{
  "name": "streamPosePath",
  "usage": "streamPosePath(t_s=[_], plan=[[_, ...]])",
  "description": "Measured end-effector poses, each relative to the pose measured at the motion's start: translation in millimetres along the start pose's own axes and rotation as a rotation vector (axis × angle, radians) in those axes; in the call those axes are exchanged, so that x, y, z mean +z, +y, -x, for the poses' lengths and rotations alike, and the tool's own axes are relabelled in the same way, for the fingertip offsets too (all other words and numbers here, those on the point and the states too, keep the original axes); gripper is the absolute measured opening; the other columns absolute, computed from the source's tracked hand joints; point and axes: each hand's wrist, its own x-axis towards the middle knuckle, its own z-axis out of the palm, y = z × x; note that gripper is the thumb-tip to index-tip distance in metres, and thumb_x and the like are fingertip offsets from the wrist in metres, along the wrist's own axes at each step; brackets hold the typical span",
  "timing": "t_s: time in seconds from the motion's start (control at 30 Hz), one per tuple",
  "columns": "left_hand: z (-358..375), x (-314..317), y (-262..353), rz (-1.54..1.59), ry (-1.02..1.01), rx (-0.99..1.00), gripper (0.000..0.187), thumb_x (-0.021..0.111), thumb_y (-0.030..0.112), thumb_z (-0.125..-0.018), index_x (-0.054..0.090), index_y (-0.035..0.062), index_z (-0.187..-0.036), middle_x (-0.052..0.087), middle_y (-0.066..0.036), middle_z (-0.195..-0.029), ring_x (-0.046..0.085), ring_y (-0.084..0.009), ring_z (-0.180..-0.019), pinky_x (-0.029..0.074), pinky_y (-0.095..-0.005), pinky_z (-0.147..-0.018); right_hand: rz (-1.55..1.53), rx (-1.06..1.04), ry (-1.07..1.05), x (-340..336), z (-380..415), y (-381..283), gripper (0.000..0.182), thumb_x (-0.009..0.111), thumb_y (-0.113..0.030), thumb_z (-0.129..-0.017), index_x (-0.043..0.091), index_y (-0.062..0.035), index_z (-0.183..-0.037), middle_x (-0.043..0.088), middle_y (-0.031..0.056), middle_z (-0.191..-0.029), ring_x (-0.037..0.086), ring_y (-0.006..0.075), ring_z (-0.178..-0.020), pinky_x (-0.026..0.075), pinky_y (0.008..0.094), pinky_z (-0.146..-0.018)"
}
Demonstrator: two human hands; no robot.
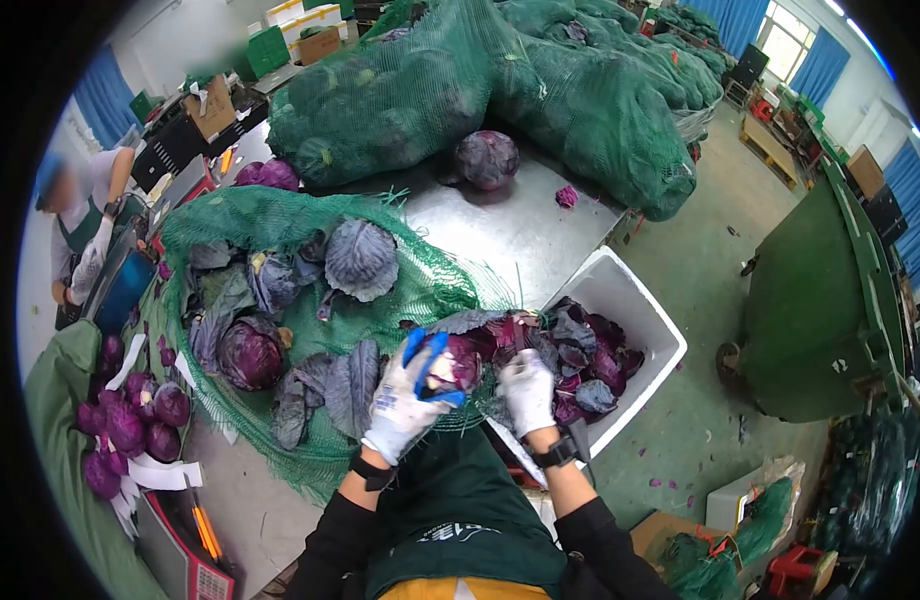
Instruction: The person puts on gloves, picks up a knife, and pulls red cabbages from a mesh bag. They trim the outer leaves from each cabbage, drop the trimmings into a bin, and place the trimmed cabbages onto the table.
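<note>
My left hand (pixel 403 400), in a white glove with blue fingertips, is wrapped around a red cabbage (pixel 464 362) whose pale cut stem end faces the palm. Close by on the right, my gloved right hand (pixel 526 390) is closed in a fist. A narrow dark shape rises above it, but I cannot make out what it holds. Beyond that hand, a white foam box (pixel 652 350) contains loose purple and grey-green outer leaves (pixel 590 350). Under and left of my left hand spreads an opened green mesh bag (pixel 420 275) with another cabbage (pixel 251 353) and wilted leaves (pixel 352 388).
Full mesh sacks (pixel 390 100) lie at the back of the metal table (pixel 460 230), with a loose cabbage (pixel 487 160) before them. Trimmed cabbages (pixel 125 425) are piled at left. A co-worker (pixel 90 220) stands far left. A green wheeled bin (pixel 815 290) is at right.
</note>
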Motion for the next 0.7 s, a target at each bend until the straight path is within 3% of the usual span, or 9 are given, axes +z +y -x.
streamPosePath(t_s=[0.03,0.07,0.13,0.27,0.33,0.4,0.47,0.57,0.7], plan=[[0,-1,-12,0.231,0.029,-0.023,0.084,0.081,0.022,-0.058,0.046,0.0132,-0.134,0.037,-0.018,-0.138,0.040,-0.0348,-0.126,0.035,-0.0408,-0.105,-0.114,0.296,0.007,-7,-8,15,0.006,0.055,-0.009,-0.081,0.055,-0.0052,-0.077,0.059,0.0155,-0.065,0.060,0.0294,-0.054,0.048,0.0366,-0.050],[0,-2,-24,0.462,0.057,-0.043,0.083,0.080,0.016,-0.058,0.046,0.0097,-0.133,0.037,-0.018,-0.138,0.039,-0.0329,-0.127,0.036,-0.0384,-0.105,0.193,0.196,0.041,-11,-17,50,0.010,0.056,-0.011,-0.085,0.054,-0.0053,-0.077,0.058,0.0108,-0.061,0.058,0.0214,-0.047,0.046,0.0318,-0.045],[0,-6,-33,0.564,0.057,-0.046,0.085,0.081,0.011,-0.055,0.046,0.0070,-0.133,0.038,-0.019,-0.137,0.038,-0.0314,-0.128,0.035,-0.0377,-0.106,-0.168,0.309,0.099,-32,-19,56,0.016,0.061,-0.018,-0.087,0.057,-0.0041,-0.081,0.058,0.0061,-0.059,0.056,0.0130,-0.045,0.044,0.0280,-0.043],[4,-11,-8,0.113,-0.019,-0.006,0.085,0.079,0.036,-0.059,0.046,0.0219,-0.135,0.036,-0.021,-0.136,0.039,-0.0371,-0.125,0.037,-0.0449,-0.102,-0.365,0.414,-0.168,-46,-6,-64,0.038,0.072,-0.036,-0.081,0.061,-0.0031,-0.095,0.062,0.0053,-0.065,0.055,0.0089,-0.047,0.043,0.0243,-0.045],[1,-6,11,-0.073,-0.056,-0.043,0.084,0.078,0.045,-0.059,0.046,0.0277,-0.135,0.037,-0.021,-0.134,0.040,-0.0383,-0.122,0.037,-0.0463,-0.101,-0.451,0.377,-0.332,-17,0,-65,0.046,0.071,-0.040,-0.080,0.058,0.0000,-0.100,0.062,0.0042,-0.067,0.054,0.0088,-0.045,0.042,0.0232,-0.043],[-1,-6,15,-0.074,-0.069,-0.042,0.083,0.076,0.052,-0.059,0.047,0.0297,-0.134,0.037,-0.021,-0.133,0.042,-0.0389,-0.121,0.038,-0.0470,-0.100,-0.580,0.445,-0.362,-1,-2,-56,0.042,0.070,-0.035,-0.082,0.054,-0.0010,-0.101,0.059,0.0029,-0.066,0.052,0.0086,-0.043,0.041,0.0236,-0.039],[-1,-14,18,-0.123,-0.083,-0.086,0.084,0.079,0.043,-0.058,0.048,0.0238,-0.134,0.040,-0.021,-0.131,0.043,-0.0375,-0.120,0.039,-0.0443,-0.099,-0.772,0.493,-0.447,-7,-4,-53,0.026,0.065,-0.025,-0.085,0.050,-0.0042,-0.092,0.054,0.0009,-0.063,0.052,0.0088,-0.042,0.040,0.0242,-0.037],[-5,-8,20,-0.201,-0.062,-0.002,0.079,0.078,0.047,-0.059,0.052,0.0232,-0.130,0.038,-0.021,-0.134,0.043,-0.0380,-0.120,0.039,-0.0442,-0.100,-0.650,0.524,-0.477,-13,0,-64,0.008,0.060,-0.012,-0.086,0.056,-0.0062,-0.090,0.054,-0.0017,-0.067,0.053,0.0066,-0.055,0.042,0.0227,-0.050],[-12,-12,10,-0.005,-0.040,-0.018,0.077,0.079,0.040,-0.060,0.053,0.0163,-0.128,0.042,-0.020,-0.133,0.043,-0.0347,-0.122,0.037,-0.0416,-0.101,-0.079,0.160,-0.304,-5,7,-35,0.010,0.055,-0.007,-0.082,0.059,-0.0032,-0.090,0.063,0.0082,-0.073,0.062,0.0124,-0.062,0.048,0.0257,-0.053]])
